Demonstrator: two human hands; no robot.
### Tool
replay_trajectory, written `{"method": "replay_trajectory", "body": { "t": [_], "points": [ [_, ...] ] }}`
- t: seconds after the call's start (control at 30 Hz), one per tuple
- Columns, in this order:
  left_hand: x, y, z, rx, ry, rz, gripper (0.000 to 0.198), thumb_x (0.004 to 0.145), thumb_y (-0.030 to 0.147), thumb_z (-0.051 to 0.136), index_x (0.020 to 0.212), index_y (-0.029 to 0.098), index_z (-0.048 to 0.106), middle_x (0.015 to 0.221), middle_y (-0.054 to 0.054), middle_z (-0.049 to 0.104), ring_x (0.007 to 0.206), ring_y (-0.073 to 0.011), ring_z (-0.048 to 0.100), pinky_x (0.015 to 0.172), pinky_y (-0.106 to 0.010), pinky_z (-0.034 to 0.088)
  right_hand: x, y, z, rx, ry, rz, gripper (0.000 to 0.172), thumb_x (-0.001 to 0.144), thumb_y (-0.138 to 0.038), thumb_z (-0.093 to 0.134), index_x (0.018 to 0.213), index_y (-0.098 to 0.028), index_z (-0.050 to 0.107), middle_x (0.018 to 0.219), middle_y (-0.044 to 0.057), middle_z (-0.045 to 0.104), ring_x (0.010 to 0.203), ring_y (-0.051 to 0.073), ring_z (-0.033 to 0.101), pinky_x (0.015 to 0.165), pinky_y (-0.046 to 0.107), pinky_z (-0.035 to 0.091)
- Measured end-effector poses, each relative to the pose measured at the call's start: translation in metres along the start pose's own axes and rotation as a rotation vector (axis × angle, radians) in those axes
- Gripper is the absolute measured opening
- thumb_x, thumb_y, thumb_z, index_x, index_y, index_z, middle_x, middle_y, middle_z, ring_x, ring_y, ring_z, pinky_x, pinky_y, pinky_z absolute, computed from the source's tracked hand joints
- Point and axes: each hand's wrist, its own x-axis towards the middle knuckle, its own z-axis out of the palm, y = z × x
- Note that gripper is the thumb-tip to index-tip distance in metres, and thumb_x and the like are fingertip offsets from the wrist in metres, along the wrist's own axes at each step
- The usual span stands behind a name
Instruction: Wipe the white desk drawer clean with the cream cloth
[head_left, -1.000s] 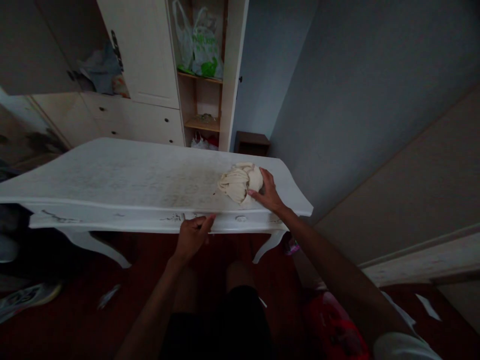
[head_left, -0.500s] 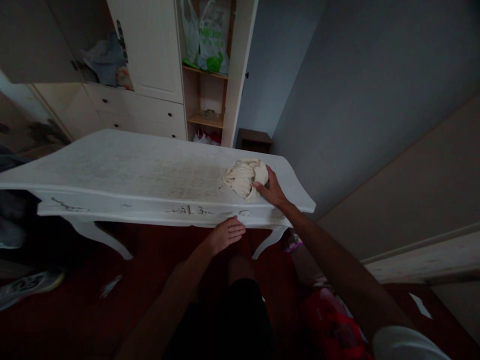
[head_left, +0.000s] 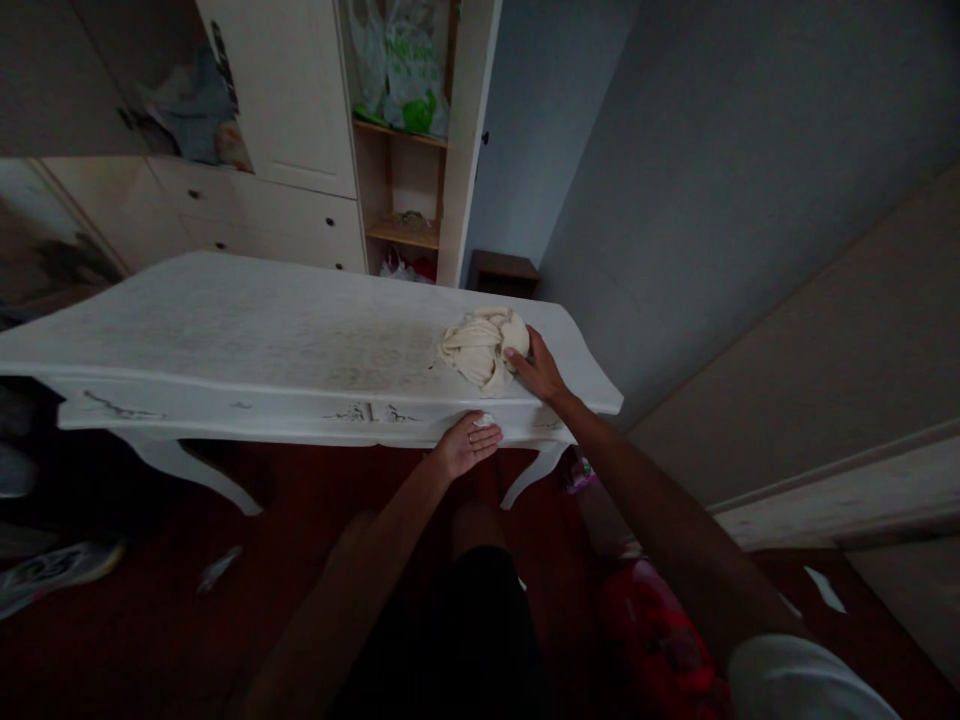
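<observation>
My right hand is closed on the right end of a crumpled cream cloth, which lies bunched on the white tabletop. The thumb rests on top of the fabric; the other fingers are partly hidden behind it. In front of the table's drawer edge, my left hand is held palm up with its fingers stretched out together. Right by those fingers sits a white drawer knob; whether they touch it I cannot tell. Dark grimy smudges cover the middle of the tabletop, left of the cloth.
Behind the table stands a white wardrobe with an open door and plastic bags on a shelf. A small brown box-like stand sits by the grey wall. On the red floor are a shoe and a red bag.
My left hand has risen slightly and shifted right, up to the drawer knob. My right hand stays on the cloth. The whole view has shifted a little.
</observation>
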Motion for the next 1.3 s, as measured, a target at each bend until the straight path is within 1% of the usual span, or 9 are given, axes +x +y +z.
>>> {"method": "replay_trajectory", "body": {
  "t": [0.1, 0.23, 0.43, 0.6, 0.8, 0.9, 1.07, 1.17, 1.3],
  "points": [
    [-0.005, -0.003, 0.001, 0.004, 0.022, 0.007, 0.022, 0.090, 0.034, 0.056, 0.091, 0.013, 0.063, 0.126, -0.021, 0.066, 0.114, -0.0238, 0.066, 0.101, -0.035, 0.050, 0.000, -0.001, -0.001, -0.030, 0.007, -0.025, 0.076, 0.083, -0.067, 0.058, 0.142, -0.021, 0.044, 0.142, 0.013, 0.053, 0.126, 0.028, 0.052, 0.112, 0.046, 0.038],
    [-0.017, -0.010, 0.002, -0.009, 0.049, -0.008, 0.023, 0.091, 0.033, 0.055, 0.091, 0.012, 0.063, 0.130, -0.022, 0.063, 0.115, -0.0243, 0.066, 0.099, -0.034, 0.051, 0.000, 0.000, -0.001, -0.031, 0.007, -0.021, 0.075, 0.083, -0.066, 0.060, 0.142, -0.022, 0.044, 0.142, 0.013, 0.053, 0.126, 0.029, 0.052, 0.112, 0.047, 0.038],
    [-0.048, -0.031, 0.001, 0.001, 0.062, -0.043, 0.026, 0.091, 0.033, 0.056, 0.096, 0.010, 0.065, 0.128, -0.024, 0.064, 0.116, -0.0267, 0.065, 0.102, -0.035, 0.050, 0.000, 0.005, 0.001, -0.003, 0.026, -0.002, 0.074, 0.082, -0.065, 0.062, 0.141, -0.025, 0.046, 0.142, 0.011, 0.054, 0.128, 0.028, 0.051, 0.112, 0.049, 0.038],
    [-0.078, -0.066, 0.002, -0.013, 0.095, -0.028, 0.027, 0.092, 0.034, 0.056, 0.099, 0.010, 0.066, 0.116, -0.022, 0.071, 0.104, -0.0257, 0.071, 0.102, -0.038, 0.050, 0.000, 0.004, 0.000, 0.005, 0.023, 0.003, 0.072, 0.081, -0.063, 0.063, 0.140, -0.023, 0.047, 0.141, 0.013, 0.054, 0.126, 0.030, 0.053, 0.111, 0.049, 0.040],
    [-0.109, -0.114, 0.000, -0.054, 0.157, -0.037, 0.018, 0.090, 0.029, 0.058, 0.091, 0.013, 0.065, 0.094, -0.016, 0.077, 0.082, -0.0224, 0.075, 0.092, -0.039, 0.055, 0.001, 0.003, 0.000, 0.046, 0.013, 0.003, 0.069, 0.082, -0.062, 0.063, 0.138, -0.025, 0.048, 0.137, 0.012, 0.057, 0.122, 0.028, 0.055, 0.108, 0.047, 0.043],
    [-0.121, -0.139, -0.007, -0.052, 0.180, -0.032, 0.021, 0.083, 0.033, 0.067, 0.089, 0.013, 0.067, 0.089, -0.016, 0.077, 0.082, -0.0251, 0.075, 0.090, -0.040, 0.056, 0.001, 0.004, 0.001, 0.021, 0.013, -0.012, 0.068, 0.083, -0.061, 0.063, 0.139, -0.025, 0.049, 0.137, 0.011, 0.057, 0.123, 0.027, 0.054, 0.110, 0.047, 0.041],
    [-0.136, -0.175, -0.026, -0.077, 0.213, -0.083, 0.028, 0.068, 0.034, 0.079, 0.081, 0.012, 0.070, 0.090, -0.019, 0.077, 0.088, -0.0310, 0.075, 0.091, -0.042, 0.055, 0.001, 0.004, 0.001, -0.012, -0.015, -0.051, 0.066, 0.083, -0.059, 0.064, 0.139, -0.026, 0.050, 0.138, 0.009, 0.058, 0.125, 0.028, 0.053, 0.112, 0.049, 0.038],
    [-0.139, -0.192, -0.036, -0.034, 0.212, -0.106, 0.034, 0.058, 0.037, 0.083, 0.078, 0.012, 0.072, 0.089, -0.020, 0.077, 0.088, -0.0333, 0.075, 0.091, -0.044, 0.055, 0.000, 0.003, 0.001, 0.001, -0.022, -0.046, 0.069, 0.083, -0.058, 0.065, 0.140, -0.023, 0.049, 0.139, 0.011, 0.057, 0.125, 0.028, 0.053, 0.110, 0.048, 0.039],
    [-0.137, -0.205, -0.043, -0.024, 0.220, -0.031, 0.045, 0.051, 0.048, 0.087, 0.077, 0.015, 0.072, 0.085, -0.017, 0.077, 0.088, -0.0352, 0.074, 0.095, -0.049, 0.054, -0.001, -0.001, 0.001, 0.012, -0.008, -0.056, 0.070, 0.080, -0.058, 0.068, 0.138, -0.020, 0.052, 0.137, 0.012, 0.059, 0.124, 0.029, 0.054, 0.110, 0.046, 0.039]
  ]
}}
